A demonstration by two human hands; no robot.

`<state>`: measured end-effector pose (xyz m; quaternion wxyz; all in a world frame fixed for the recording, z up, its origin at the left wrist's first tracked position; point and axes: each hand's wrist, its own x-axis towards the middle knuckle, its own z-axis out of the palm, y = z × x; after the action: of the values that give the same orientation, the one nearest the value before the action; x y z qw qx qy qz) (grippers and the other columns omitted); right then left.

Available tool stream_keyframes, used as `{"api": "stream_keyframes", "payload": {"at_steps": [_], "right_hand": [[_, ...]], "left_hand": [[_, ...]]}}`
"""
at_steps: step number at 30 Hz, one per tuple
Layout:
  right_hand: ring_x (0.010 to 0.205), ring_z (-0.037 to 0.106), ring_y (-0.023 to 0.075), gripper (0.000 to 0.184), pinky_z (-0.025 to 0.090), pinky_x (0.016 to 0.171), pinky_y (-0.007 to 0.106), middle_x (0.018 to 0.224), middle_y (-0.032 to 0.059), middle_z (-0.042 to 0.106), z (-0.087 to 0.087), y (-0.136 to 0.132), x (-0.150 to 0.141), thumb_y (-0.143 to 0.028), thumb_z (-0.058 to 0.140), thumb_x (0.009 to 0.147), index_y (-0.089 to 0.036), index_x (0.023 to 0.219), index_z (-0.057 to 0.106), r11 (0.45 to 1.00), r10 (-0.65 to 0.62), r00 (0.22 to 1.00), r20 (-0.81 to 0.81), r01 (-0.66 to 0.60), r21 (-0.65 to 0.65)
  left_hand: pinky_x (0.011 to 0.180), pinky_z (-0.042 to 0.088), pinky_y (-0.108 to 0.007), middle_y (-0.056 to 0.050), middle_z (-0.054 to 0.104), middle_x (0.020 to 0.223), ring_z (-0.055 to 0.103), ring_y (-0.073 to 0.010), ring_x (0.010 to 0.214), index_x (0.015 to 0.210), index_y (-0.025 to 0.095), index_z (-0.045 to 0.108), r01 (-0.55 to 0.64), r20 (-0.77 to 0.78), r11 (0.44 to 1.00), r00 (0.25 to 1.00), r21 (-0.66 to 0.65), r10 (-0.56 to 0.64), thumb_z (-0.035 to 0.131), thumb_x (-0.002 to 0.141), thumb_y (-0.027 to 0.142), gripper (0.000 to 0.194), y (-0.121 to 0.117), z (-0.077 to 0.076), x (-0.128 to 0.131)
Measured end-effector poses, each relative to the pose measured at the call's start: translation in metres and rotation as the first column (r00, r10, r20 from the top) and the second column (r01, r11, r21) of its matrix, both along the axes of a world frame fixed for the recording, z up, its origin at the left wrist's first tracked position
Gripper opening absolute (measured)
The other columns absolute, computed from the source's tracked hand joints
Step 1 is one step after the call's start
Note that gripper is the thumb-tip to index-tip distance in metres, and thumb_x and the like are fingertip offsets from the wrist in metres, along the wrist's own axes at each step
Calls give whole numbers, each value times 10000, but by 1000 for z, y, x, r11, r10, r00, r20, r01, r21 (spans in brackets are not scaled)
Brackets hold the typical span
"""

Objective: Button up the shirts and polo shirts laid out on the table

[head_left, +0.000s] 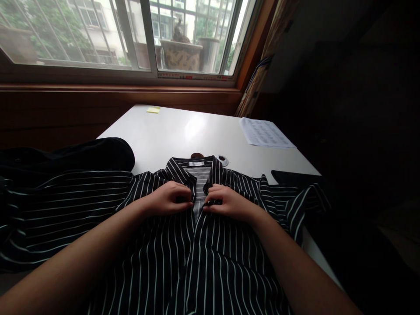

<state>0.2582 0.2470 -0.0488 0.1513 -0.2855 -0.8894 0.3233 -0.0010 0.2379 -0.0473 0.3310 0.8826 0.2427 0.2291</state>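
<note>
A black shirt with white stripes [164,258] lies spread front side up, its collar toward the window and its sleeves out to both sides. The front is parted below the collar, showing the lighter inside and a white label. My left hand [171,198] has its fingers closed on the left front edge just under the collar. Opposite it, my right hand [226,200] pinches the right front edge with bent fingers. A narrow gap separates the two hands. Lower down, the front edges run together.
Under the shirt is a white table [164,127]. Printed papers [266,132] lie at its far right, a yellow sticky note [153,110] at the far edge. A brown round object [197,155] and a white ring-shaped object [223,160] sit behind the collar. Dark cloth [98,153] lies at left.
</note>
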Motion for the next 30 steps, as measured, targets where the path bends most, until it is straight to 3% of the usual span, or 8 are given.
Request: {"api": "stream_keyframes", "payload": {"at_steps": [21, 27, 30], "right_hand": [[877, 569, 183, 146, 462, 814, 324, 860, 27, 660, -11, 6, 4, -341, 730, 868, -198, 860, 702, 991, -105, 992, -76, 111, 73], [974, 540, 215, 239, 451, 902, 376, 972, 54, 629, -14, 17, 16, -452, 658, 908, -227, 969, 708, 946, -255, 964, -78, 266, 188], [975, 529, 217, 253, 444, 921, 389, 984, 63, 603, -16, 24, 18, -441, 580, 959, -226, 1006, 705, 921, -282, 958, -61, 287, 262]], "left_hand": [[610, 370, -227, 14, 528, 691, 483, -104, 629, 746, 156, 578, -88, -80, 992, 992, 93, 95, 560, 938, 266, 222, 4, -7, -3], [645, 407, -234, 2, 578, 748, 531, -126, 692, 792, 161, 593, -94, -128, 993, 986, 69, 103, 578, 943, 280, 194, 12, -6, -4], [694, 445, -241, -18, 622, 821, 573, -141, 752, 839, 162, 613, -98, -159, 988, 980, 123, 117, 580, 948, 292, 172, 20, -8, -4]]}}
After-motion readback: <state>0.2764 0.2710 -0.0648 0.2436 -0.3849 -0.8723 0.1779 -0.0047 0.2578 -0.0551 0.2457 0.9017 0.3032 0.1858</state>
